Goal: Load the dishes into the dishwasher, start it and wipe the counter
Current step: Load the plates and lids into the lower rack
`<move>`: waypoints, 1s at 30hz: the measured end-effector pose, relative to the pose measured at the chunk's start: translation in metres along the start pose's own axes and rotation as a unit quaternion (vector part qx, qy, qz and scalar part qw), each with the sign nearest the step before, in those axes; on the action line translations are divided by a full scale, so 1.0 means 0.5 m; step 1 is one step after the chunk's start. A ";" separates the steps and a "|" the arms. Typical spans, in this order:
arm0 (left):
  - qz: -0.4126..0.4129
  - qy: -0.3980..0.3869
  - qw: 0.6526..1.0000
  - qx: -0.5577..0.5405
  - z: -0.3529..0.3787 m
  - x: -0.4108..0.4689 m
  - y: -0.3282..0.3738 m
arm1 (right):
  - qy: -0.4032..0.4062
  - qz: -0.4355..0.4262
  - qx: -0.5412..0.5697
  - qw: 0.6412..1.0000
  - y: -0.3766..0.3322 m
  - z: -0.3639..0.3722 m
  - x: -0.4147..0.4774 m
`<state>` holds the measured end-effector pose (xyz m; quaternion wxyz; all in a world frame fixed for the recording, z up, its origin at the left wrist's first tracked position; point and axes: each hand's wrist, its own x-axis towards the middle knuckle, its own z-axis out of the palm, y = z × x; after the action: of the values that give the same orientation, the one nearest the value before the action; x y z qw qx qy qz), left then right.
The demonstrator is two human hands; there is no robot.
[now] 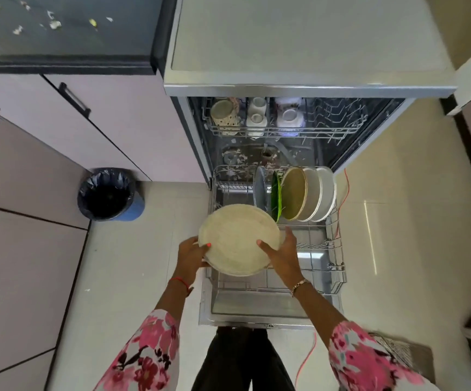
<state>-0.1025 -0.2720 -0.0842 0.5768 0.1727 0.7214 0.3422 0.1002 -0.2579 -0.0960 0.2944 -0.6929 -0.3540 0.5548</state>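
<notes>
Dishwasher [257, 153] open before you, far interior dim, hard to read. Your left hand [190, 255] and right hand [281, 253] clasp round cream plate [238, 239] by opposite rims, fingers curled under and hidden, thumbs on top, above pulled-out wire lower rack [333, 249]. Rack holds grey, green, tan and white plates [295, 193] on edge. Upper rack [327, 131] holds upturned white cups [257, 112] and speckled mug [224, 112]. Dark counter [68, 29] carries pale scraps. Lined bin [110, 194] beside cabinet.

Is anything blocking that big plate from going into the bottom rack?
Nothing visible does. Both hands, left and right, hold the cream plate above the lower rack; the stacked plates stand further back, with free wire slots in front.
</notes>
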 end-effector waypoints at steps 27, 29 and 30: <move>0.068 -0.026 0.893 0.445 0.066 0.615 -0.159 | 0.069 -0.145 -0.374 0.914 0.045 0.248 0.485; 0.057 -0.014 0.878 0.474 0.062 0.641 -0.184 | 0.089 -0.134 -0.376 0.912 0.048 0.239 0.513; 0.055 -0.005 0.877 0.478 0.064 0.656 -0.198 | 0.096 -0.134 -0.375 0.912 0.052 0.239 0.528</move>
<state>-0.1479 -0.1211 -0.3903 0.4082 0.4684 0.7834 -0.0136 0.0227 -0.0555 -0.2901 0.1174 -0.7482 -0.5957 0.2675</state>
